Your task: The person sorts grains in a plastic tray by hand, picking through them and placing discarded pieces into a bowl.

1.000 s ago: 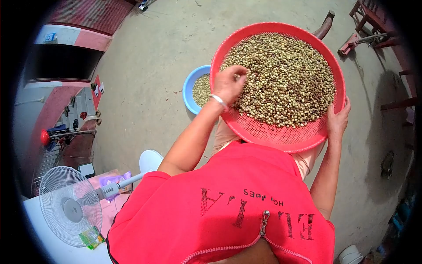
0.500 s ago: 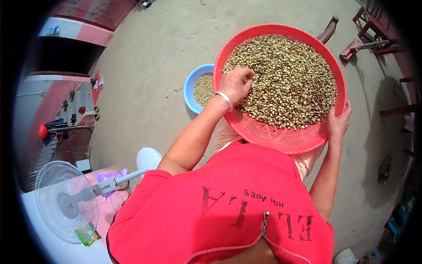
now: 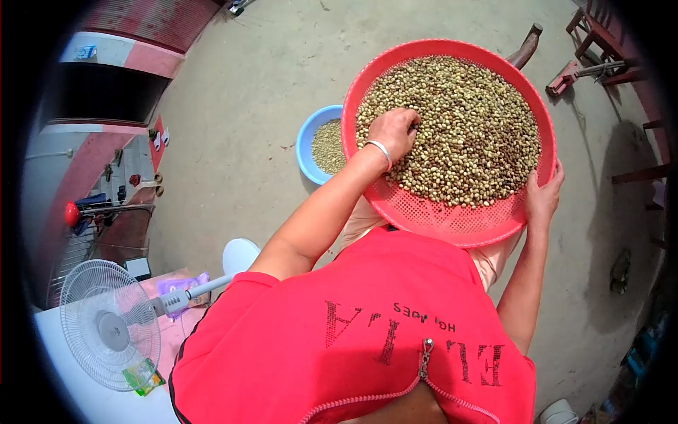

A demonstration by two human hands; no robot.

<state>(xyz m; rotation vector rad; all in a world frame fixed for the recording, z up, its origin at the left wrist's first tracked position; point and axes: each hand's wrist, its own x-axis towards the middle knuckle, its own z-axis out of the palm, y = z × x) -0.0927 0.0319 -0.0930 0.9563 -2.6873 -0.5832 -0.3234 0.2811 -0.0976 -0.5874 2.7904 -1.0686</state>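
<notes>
A round red perforated basket (image 3: 452, 230) rests across my lap, tilted slightly. Small green and brown seeds (image 3: 466, 120) that look like beans cover most of its floor, apart from a strip nearest me. Over the left part of the seeds is my left hand (image 3: 395, 133), wearing a silver bangle; its fingers are curled closed and whatever they pinch is hidden. My right hand (image 3: 544, 196) grips the basket's right rim, thumb on top. Partly behind the basket, a blue basin (image 3: 305, 152) on the floor holds paler seeds.
A white standing fan (image 3: 109, 331) is at the lower left beside a white and pink table (image 3: 60, 353). Wooden chairs (image 3: 600, 35) stand at the right, with a curved piece of wood (image 3: 526, 46) beyond the basket. A white bucket (image 3: 558, 412) is at the lower right.
My left hand has moved a little to the right and inward over the seeds, fingers still curled. My right hand and the basket have stayed in place.
</notes>
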